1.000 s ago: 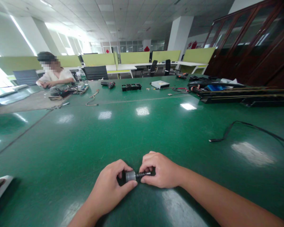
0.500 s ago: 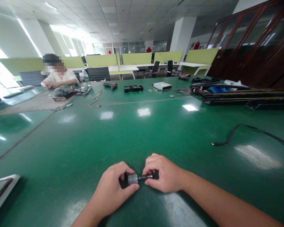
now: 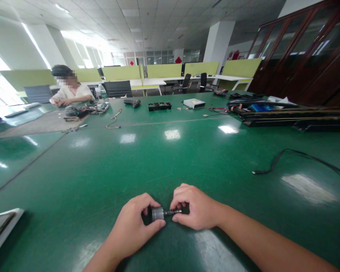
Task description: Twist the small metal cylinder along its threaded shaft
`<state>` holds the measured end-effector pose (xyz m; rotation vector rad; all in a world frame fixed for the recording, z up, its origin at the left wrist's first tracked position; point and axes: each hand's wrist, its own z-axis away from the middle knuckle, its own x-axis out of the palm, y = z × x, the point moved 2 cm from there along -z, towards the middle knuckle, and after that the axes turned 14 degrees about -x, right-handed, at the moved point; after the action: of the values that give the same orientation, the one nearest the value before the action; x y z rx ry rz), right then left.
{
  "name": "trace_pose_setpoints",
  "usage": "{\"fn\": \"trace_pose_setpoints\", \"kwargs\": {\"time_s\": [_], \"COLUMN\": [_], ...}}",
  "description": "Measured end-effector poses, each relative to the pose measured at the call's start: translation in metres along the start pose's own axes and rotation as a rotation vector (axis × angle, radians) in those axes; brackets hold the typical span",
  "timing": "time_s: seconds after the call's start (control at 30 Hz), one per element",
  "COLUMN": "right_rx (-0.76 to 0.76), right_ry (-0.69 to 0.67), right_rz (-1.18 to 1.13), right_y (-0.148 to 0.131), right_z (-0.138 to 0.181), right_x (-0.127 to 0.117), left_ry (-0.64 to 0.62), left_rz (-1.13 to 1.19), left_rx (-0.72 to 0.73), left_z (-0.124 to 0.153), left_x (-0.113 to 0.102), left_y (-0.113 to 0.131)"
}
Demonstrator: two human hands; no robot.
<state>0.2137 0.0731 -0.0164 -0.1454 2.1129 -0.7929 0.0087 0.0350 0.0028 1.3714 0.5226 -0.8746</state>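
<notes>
Grey cylinder (image 3: pixel 158 214) is clasped inside the curled left hand (image 3: pixel 134 219).
Its projecting shaft (image 3: pixel 168 213) is pinched by the nearly closed right hand (image 3: pixel 197 207).

The left hand (image 3: pixel 132 223) and right hand (image 3: pixel 197 207) are bare, with smooth backs and slender fingers (image 3: pixel 181 199). The left forearm (image 3: pixel 104 255) and longer-showing right forearm (image 3: pixel 257 234) are bare too, narrowing towards the wrists.

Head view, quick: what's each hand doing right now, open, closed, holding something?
Left hand: closed, holding the grey metal cylinder.
Right hand: closed, pinching the dark shaft at the cylinder's end.
</notes>
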Motion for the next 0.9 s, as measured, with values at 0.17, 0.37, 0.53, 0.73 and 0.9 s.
{"fn": "trace_pose_setpoints", "kwargs": {"time_s": [0.17,0.37,0.53,0.73,0.9], "right_rx": [0.02,0.024,0.03,-0.008,0.049], "right_ry": [-0.006,0.005,0.014,0.012,0.011], "right_rz": [0.005,-0.003,0.023,0.031,0.07], "right_y": [0.0,0.001,0.002,0.005,0.013], "right_z": [0.0,0.0,0.002,0.005,0.011], "right_x": [0.001,0.0,0.002,-0.007,-0.021], "left_ry": [-0.012,-0.002,-0.004,0.003,-0.002], "left_rz": [-0.005,-0.009,0.006,0.009,0.013], "left_rx": [0.001,-0.013,-0.012,-0.008,-0.021], "left_z": [-0.001,-0.002,-0.001,-0.002,0.0], "left_x": [0.0,0.0,0.002,0.002,0.0], "left_y": [0.001,-0.001,-0.003,-0.001,0.001]}}
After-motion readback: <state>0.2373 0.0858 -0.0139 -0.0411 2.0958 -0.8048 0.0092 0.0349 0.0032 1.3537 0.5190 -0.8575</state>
